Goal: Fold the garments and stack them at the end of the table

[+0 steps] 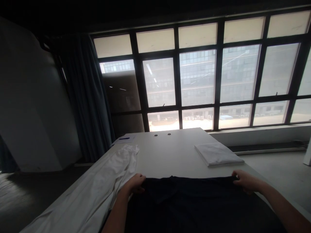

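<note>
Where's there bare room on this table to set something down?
The table is bare in the middle: crumpled white cloth on its left, folded white cloth on its right, round holes beyond, dark cloth nearer you. Crowded: the left side and near end, where your left hand and right hand hold the dark cloth.

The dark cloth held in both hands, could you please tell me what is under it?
White tabletop shows beyond the dark cloth; everything beneath is covered, so whether the rumpled white cloth at left extends under it cannot be told.
</note>
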`<state>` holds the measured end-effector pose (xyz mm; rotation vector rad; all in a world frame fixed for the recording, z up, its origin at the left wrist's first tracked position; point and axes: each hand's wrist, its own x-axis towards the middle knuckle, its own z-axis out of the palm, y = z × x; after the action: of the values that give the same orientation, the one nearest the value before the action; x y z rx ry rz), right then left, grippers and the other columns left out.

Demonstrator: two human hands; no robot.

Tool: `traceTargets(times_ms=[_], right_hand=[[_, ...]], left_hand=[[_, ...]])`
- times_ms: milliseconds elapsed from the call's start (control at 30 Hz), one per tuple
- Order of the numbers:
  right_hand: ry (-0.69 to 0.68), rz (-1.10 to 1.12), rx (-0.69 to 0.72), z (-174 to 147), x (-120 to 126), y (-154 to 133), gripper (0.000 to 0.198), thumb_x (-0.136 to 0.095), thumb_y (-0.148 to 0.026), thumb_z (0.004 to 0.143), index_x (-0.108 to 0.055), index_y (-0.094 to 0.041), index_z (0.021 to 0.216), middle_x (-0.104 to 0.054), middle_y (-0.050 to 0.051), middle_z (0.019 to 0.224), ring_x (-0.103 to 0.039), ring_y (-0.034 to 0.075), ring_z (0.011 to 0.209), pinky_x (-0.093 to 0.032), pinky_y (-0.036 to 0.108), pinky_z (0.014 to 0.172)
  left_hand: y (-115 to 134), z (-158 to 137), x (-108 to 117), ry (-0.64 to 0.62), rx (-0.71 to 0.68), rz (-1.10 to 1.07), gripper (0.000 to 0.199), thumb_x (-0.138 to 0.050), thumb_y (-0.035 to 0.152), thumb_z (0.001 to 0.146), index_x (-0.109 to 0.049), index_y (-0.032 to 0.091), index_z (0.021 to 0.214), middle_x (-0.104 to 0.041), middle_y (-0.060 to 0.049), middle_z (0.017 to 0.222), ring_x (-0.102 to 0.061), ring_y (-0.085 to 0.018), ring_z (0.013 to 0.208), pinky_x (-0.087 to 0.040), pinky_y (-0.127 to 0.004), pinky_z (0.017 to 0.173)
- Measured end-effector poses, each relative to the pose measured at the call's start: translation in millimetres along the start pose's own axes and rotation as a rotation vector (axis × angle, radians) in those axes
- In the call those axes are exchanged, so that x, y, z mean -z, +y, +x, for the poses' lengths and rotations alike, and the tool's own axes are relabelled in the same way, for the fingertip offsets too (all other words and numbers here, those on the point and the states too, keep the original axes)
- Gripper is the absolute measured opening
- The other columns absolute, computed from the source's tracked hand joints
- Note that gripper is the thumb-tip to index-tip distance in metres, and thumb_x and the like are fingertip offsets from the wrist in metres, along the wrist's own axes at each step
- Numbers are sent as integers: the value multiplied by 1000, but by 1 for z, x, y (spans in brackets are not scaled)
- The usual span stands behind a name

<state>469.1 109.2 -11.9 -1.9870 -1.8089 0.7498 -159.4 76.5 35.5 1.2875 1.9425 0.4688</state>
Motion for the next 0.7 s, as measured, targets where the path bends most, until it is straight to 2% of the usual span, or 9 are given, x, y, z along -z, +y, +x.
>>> traceTargets(times_ms=[100, 167, 267, 367, 467, 533, 600, 700], right_hand=[[-127, 132, -36, 0, -2, 2, 42, -71, -49, 68, -56, -23, 97, -66, 3, 74, -67, 22, 56, -51, 27, 41], [-142, 212, -3, 0, 0, 0, 38, -69, -48, 71, -56, -23, 97, -68, 4, 81, -68, 21, 60, -51, 25, 41], [-58, 258, 44, 6, 4, -5, 33, -69, -47, 72, -57, -21, 89, -68, 3, 81, -65, 17, 52, -44, 21, 36], [55, 371, 39, 18, 8, -15, 31, -73, -45, 67, -58, -21, 81, -65, 0, 68, -63, 16, 48, -47, 24, 39], [137, 492, 79, 30, 12, -28, 30, -73, -45, 66, -61, -21, 79, -67, 1, 65, -68, 21, 58, -56, 30, 52], [178, 533, 115, 33, 14, -34, 31, -70, -47, 68, -64, -22, 84, -71, 3, 71, -71, 24, 70, -59, 32, 64], [217, 571, 145, 31, 14, -38, 36, -68, -49, 69, -66, -21, 92, -74, 5, 81, -72, 25, 80, -59, 34, 74], [257, 611, 169, 18, 12, -35, 43, -65, -50, 67, -68, -20, 98, -76, 7, 91, -72, 26, 86, -58, 35, 79]], left_hand=[[-1, -1, -3, -3, -6, -37, 32, -69, 48, 79, -55, 20, 86, -68, -2, 84, -71, -19, 61, -55, -25, 50], [-1, -2, -6, 20, -19, -50, 35, -71, 49, 77, -52, 21, 84, -67, 0, 77, -69, -18, 59, -52, -24, 48], [0, -1, -9, 46, -55, -60, 33, -70, 47, 77, -50, 22, 83, -65, 2, 73, -68, -18, 57, -50, -24, 47], [8, 4, -5, 59, -135, -51, 31, -70, 46, 75, -53, 21, 83, -65, 1, 75, -68, -19, 59, -52, -27, 50], [19, 10, 3, 97, -274, -24, 30, -69, 46, 74, -58, 19, 81, -67, -1, 76, -68, -21, 70, -52, -28, 60], [24, 12, 9, 129, -378, -8, 30, -66, 48, 76, -62, 19, 83, -69, -3, 82, -68, -23, 82, -52, -29, 69], [26, 12, 14, 150, -468, 4, 35, -61, 52, 78, -65, 19, 89, -71, -5, 89, -67, -25, 91, -51, -30, 76], [22, 5, 18, 149, -553, 31, 43, -56, 56, 80, -67, 18, 94, -72, -5, 93, -67, -26, 90, -50, -31, 78]])
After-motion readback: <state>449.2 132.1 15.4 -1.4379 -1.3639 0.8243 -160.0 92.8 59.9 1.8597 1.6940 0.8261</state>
